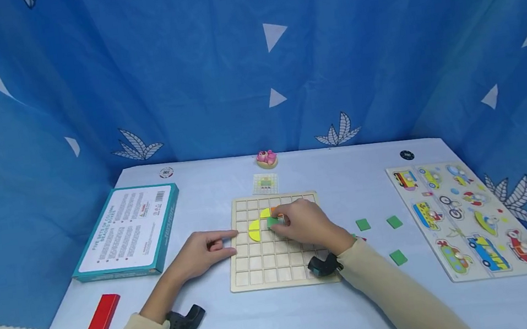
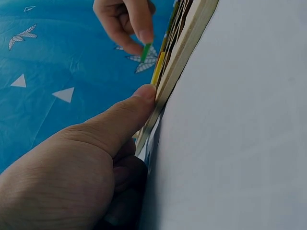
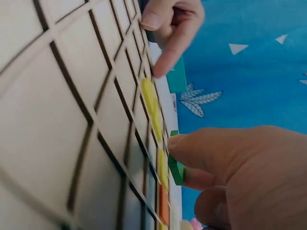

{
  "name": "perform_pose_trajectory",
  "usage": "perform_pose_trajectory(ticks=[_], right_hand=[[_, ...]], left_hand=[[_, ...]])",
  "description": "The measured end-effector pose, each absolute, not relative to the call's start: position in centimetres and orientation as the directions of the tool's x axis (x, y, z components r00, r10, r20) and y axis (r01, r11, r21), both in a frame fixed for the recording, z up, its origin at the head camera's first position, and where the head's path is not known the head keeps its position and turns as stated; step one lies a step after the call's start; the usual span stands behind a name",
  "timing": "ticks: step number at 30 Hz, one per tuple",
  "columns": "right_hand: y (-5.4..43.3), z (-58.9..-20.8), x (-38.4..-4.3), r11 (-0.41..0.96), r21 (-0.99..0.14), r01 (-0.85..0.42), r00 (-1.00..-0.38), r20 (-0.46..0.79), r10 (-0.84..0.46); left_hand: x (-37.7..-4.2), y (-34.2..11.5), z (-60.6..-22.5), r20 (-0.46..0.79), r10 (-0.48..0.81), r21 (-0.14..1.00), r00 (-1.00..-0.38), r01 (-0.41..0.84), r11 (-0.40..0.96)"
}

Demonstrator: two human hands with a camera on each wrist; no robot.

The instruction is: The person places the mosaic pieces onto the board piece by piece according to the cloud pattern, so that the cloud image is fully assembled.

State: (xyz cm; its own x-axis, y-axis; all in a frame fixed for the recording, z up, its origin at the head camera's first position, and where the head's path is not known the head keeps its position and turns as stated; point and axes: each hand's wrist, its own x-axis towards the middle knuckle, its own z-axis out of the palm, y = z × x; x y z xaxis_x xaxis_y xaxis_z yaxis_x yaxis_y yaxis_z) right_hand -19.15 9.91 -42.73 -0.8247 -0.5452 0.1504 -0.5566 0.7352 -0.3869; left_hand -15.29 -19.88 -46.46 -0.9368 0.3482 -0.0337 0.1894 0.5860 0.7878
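Observation:
A wooden grid board [image 1: 268, 261] lies flat on the white table. My right hand [image 1: 308, 222] pinches a green square tile [image 3: 176, 163] between thumb and fingers, just above the board's upper middle cells. Yellow rounded pieces [image 1: 254, 231] sit in cells near the tile, along with an orange piece [image 3: 164, 203] partly covered by the right hand. My left hand [image 1: 204, 254] touches the board's left edge with index finger and thumb stretched out; its other fingers are folded in. Behind the board lies a small pattern card [image 1: 265, 184] with a coloured design on a grid.
Several green tiles [image 1: 398, 257] are scattered right of the board, some partly behind the right wrist. Farther right lies a vehicle picture puzzle [image 1: 470, 215]. On the left are a teal-edged box [image 1: 122, 227] and a red case [image 1: 103, 313]. A pink figurine [image 1: 266, 158] stands behind the card.

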Motion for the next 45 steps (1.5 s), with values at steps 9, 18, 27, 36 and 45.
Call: perform_pose_trajectory(ticks=[9, 18, 27, 36, 45], right_hand=[[8.4, -43.6, -19.2, 0.741, -0.35, -0.574, -0.815, 0.153, -0.559], [8.9, -43.7, -19.2, 0.751, -0.349, -0.56, -0.827, 0.182, -0.532], [12.2, -40.5, -19.0, 0.761, -0.407, -0.505, -0.862, 0.283, -0.421], [19.3, -40.5, -15.5, 0.795, -0.438, -0.419, -0.908, 0.206, -0.365], [25.2, -43.1, -12.5, 0.821, -0.483, -0.305, -0.951, 0.11, -0.288]], left_hand=[[-15.2, -19.7, -46.4, -0.037, 0.358, 0.794, -0.933, 0.19, 0.578], [-15.1, -19.6, -46.5, -0.045, 0.362, 0.792, -0.931, 0.187, 0.581], [-15.1, -19.7, -46.3, -0.032, 0.346, 0.788, -0.938, 0.189, 0.585], [-15.4, -19.8, -46.2, -0.023, 0.352, 0.78, -0.936, 0.204, 0.592], [-15.3, -19.8, -46.4, -0.042, 0.346, 0.782, -0.937, 0.184, 0.595]])
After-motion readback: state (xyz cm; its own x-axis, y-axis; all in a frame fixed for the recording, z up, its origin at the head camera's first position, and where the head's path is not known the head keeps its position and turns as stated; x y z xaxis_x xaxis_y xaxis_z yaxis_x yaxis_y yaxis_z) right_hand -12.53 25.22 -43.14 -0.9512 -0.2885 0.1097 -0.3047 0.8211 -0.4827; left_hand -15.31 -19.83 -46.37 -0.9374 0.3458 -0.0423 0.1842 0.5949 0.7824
